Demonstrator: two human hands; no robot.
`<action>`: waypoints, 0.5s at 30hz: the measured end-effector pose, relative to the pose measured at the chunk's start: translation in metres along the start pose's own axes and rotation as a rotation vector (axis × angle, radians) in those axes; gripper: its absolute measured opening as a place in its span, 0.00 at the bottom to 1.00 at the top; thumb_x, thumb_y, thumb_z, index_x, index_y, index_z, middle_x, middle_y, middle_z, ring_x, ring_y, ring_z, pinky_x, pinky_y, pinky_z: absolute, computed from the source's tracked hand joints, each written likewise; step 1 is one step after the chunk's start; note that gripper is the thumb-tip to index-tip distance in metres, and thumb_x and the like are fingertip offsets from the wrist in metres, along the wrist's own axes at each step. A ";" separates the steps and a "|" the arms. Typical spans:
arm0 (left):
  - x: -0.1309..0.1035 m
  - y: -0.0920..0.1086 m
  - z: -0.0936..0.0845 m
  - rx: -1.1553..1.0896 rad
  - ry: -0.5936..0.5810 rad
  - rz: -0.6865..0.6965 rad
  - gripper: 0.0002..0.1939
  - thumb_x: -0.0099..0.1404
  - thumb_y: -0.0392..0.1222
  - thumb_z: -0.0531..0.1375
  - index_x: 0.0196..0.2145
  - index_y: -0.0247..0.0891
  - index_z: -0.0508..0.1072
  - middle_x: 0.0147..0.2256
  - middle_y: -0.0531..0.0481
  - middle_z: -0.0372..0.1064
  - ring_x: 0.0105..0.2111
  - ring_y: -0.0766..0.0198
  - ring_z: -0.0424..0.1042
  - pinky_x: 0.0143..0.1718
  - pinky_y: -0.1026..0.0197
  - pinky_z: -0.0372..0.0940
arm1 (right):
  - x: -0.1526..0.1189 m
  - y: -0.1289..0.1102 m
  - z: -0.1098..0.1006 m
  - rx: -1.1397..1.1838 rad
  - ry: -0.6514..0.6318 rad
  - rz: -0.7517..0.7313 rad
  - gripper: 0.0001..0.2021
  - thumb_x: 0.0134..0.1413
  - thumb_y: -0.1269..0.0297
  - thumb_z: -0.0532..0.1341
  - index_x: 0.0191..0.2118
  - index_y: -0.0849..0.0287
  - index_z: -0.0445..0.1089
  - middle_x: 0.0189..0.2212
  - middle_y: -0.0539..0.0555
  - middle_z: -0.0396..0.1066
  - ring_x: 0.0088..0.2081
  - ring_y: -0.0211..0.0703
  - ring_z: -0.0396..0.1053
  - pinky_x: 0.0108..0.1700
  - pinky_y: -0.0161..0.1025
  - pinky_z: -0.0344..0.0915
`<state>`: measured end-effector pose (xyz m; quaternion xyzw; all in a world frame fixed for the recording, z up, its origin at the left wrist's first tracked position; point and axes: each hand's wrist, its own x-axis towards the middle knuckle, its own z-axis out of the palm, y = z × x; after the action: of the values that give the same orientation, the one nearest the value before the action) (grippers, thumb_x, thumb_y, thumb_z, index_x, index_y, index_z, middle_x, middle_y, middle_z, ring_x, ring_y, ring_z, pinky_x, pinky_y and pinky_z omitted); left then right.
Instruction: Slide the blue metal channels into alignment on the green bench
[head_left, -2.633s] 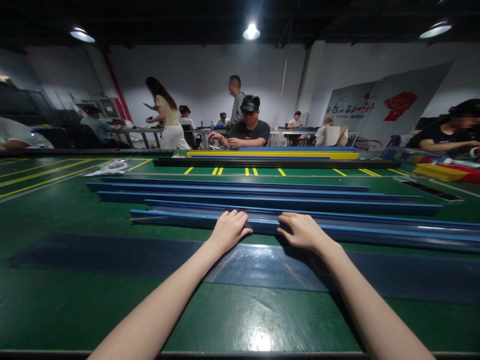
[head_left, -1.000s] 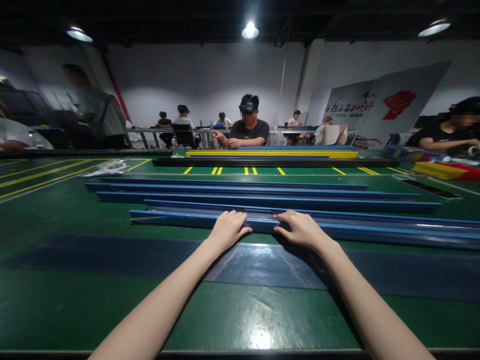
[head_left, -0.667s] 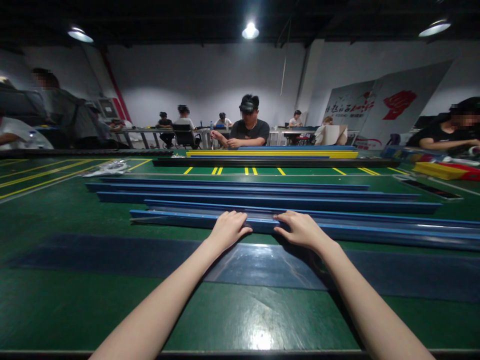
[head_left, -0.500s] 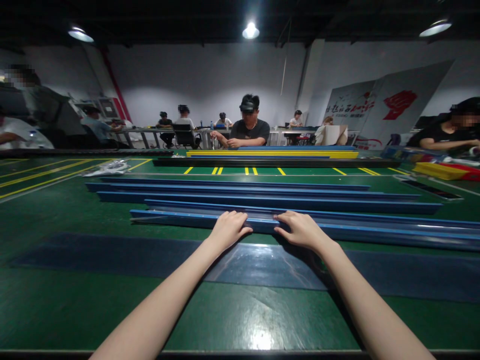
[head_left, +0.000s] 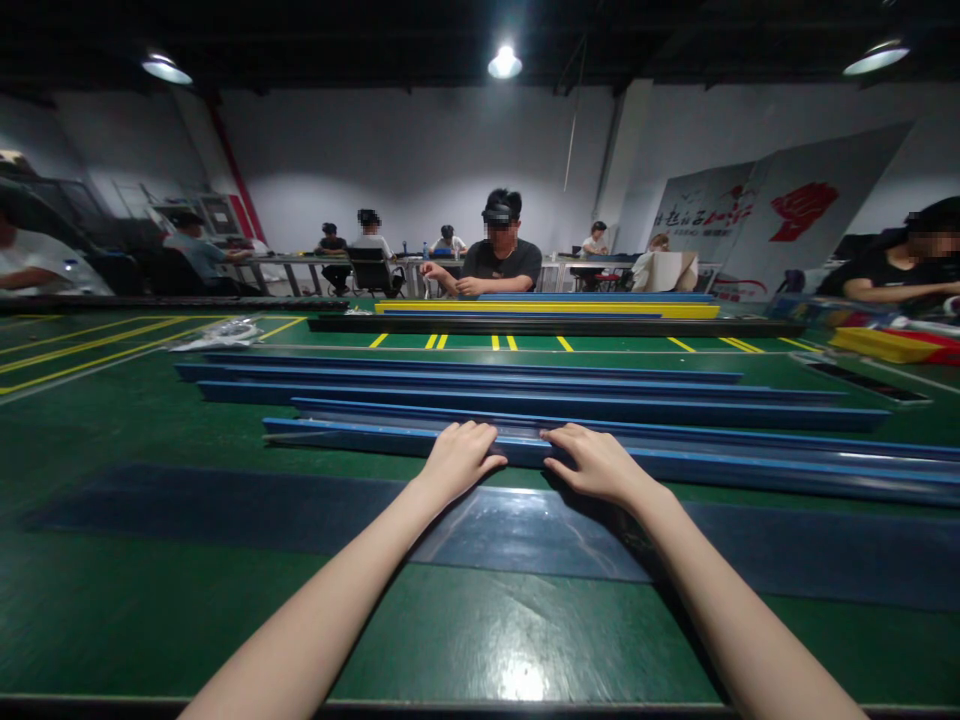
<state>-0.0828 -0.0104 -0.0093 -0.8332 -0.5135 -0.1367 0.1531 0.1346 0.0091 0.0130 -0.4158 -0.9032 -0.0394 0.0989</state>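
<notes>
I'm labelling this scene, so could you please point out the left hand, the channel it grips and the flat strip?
Left hand (head_left: 459, 456): head view, on the back of the hand.
Channel (head_left: 520, 455): head view, on its front wall.
Flat strip (head_left: 517, 530): head view, on its glossy upper face.

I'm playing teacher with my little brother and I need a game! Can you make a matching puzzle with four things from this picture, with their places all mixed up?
Things:
1. right hand
2. dark strip
3. yellow bar
4. fist picture

Places and colours:
A. In front of the person across the table
B. At the front edge of the nearest blue channel
C. Red, on the big pale board
D. Flat on the green table, closer to us than any blue channel

Right pairs: 1-B, 2-D, 3-A, 4-C
</notes>
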 end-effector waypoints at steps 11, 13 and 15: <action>0.002 0.001 -0.001 -0.024 0.030 -0.039 0.16 0.58 0.52 0.55 0.36 0.37 0.61 0.36 0.47 0.67 0.38 0.59 0.66 0.35 0.60 0.56 | 0.002 0.001 0.002 0.018 -0.002 0.039 0.12 0.56 0.58 0.49 0.40 0.58 0.63 0.37 0.56 0.68 0.39 0.43 0.66 0.35 0.34 0.57; 0.002 0.001 -0.002 -0.036 0.023 -0.051 0.15 0.58 0.52 0.55 0.35 0.37 0.61 0.36 0.48 0.68 0.38 0.58 0.66 0.35 0.60 0.57 | 0.002 0.001 0.002 0.011 0.000 0.038 0.11 0.56 0.58 0.49 0.38 0.58 0.63 0.36 0.55 0.68 0.38 0.42 0.66 0.34 0.34 0.56; 0.002 0.002 -0.003 -0.052 0.015 -0.067 0.15 0.58 0.52 0.55 0.34 0.37 0.61 0.35 0.48 0.68 0.37 0.58 0.67 0.35 0.60 0.57 | 0.003 0.001 0.002 0.011 -0.002 0.040 0.11 0.56 0.58 0.49 0.37 0.58 0.62 0.35 0.55 0.68 0.37 0.42 0.66 0.33 0.33 0.55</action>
<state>-0.0803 -0.0106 -0.0060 -0.8180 -0.5364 -0.1614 0.1308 0.1336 0.0122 0.0116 -0.4331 -0.8951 -0.0321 0.1009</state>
